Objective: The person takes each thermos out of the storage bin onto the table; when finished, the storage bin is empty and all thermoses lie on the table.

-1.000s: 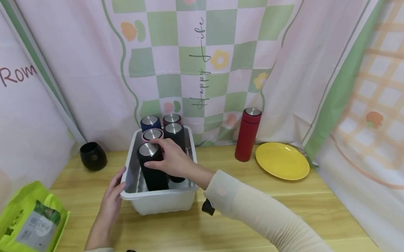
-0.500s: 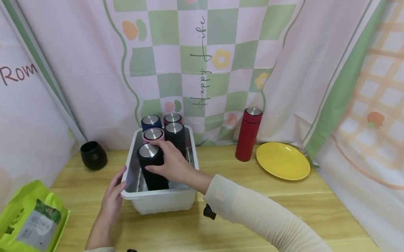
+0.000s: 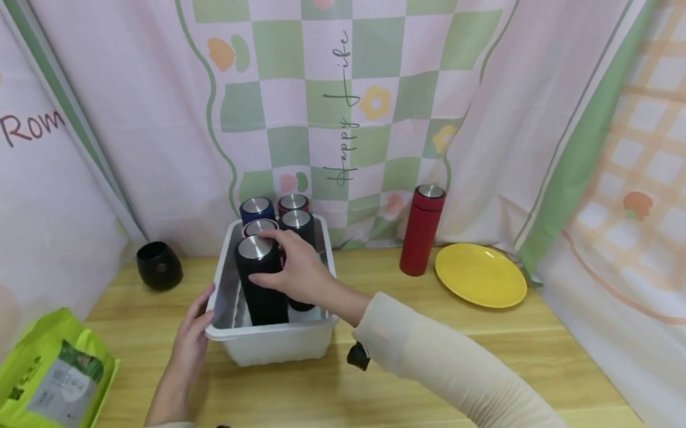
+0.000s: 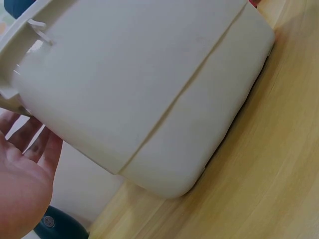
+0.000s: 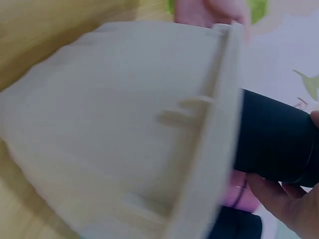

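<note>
My right hand grips a black thermos near its silver-topped lid, thumb on the near side and fingers behind. The thermos stands upright, its lower part within the white bin. In the right wrist view the black thermos sticks out past the bin's rim, with the fingers round its upper end. My left hand holds the bin's left rim near the front corner. The left wrist view shows that hand's fingers under the rim, against the outer wall of the bin.
Behind the held thermos, the bin also holds a blue thermos, a pink-edged one, a red one and another black one. A red thermos, yellow plate, black cup and green bag surround it.
The right hand has raised the black thermos slightly, its lid now a little higher in the head view. The left hand has stayed at the bin's rim.
</note>
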`<state>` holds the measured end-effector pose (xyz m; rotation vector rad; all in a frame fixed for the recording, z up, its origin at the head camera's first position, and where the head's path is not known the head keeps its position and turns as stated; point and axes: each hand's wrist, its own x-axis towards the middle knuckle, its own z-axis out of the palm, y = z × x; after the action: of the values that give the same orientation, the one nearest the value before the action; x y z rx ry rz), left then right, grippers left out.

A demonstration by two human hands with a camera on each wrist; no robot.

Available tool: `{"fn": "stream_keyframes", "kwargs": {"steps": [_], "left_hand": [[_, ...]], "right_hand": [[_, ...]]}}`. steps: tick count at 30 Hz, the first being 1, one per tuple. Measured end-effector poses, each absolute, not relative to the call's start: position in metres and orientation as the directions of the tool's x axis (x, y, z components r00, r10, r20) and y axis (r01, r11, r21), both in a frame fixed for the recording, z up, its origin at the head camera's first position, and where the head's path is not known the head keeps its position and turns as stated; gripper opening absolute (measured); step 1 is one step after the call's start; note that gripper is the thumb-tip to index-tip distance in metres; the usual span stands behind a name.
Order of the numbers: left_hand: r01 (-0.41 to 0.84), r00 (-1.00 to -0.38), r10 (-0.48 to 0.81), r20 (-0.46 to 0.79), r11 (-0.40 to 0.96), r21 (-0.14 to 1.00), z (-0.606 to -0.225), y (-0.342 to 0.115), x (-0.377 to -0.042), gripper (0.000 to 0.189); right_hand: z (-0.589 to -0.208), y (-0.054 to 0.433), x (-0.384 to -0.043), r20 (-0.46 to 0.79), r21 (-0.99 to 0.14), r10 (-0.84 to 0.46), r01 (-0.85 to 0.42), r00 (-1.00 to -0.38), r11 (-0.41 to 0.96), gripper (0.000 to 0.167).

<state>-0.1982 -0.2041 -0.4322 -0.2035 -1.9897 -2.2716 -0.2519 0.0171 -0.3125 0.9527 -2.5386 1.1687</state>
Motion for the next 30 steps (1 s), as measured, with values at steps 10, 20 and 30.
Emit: {"fn": "stream_keyframes", "kwargs": {"steps": [10, 20, 30], "left_hand": [[0.223, -0.974, -0.005, 0.225, -0.157, 0.962, -0.434, -0.205, -0.198, 0.051], [0.246, -0.968, 0.0, 0.25, -0.172, 0.954, -0.437, -0.204, -0.197, 0.049], [0.256, -0.966, 0.0, 0.26, -0.172, 0.951, -0.438, -0.203, -0.198, 0.048]], "right_hand": [[-0.275, 0.032, -0.252, 0.468, -0.673, -0.386, -0.604, -0.795, 0.427, 0.065], [-0.248, 0.051, -0.253, 0.477, -0.747, -0.329, -0.573, -0.815, 0.337, 0.065], [-0.209, 0.087, -0.254, 0.502, -0.776, -0.178, -0.532, -0.846, 0.34, 0.064]]}}
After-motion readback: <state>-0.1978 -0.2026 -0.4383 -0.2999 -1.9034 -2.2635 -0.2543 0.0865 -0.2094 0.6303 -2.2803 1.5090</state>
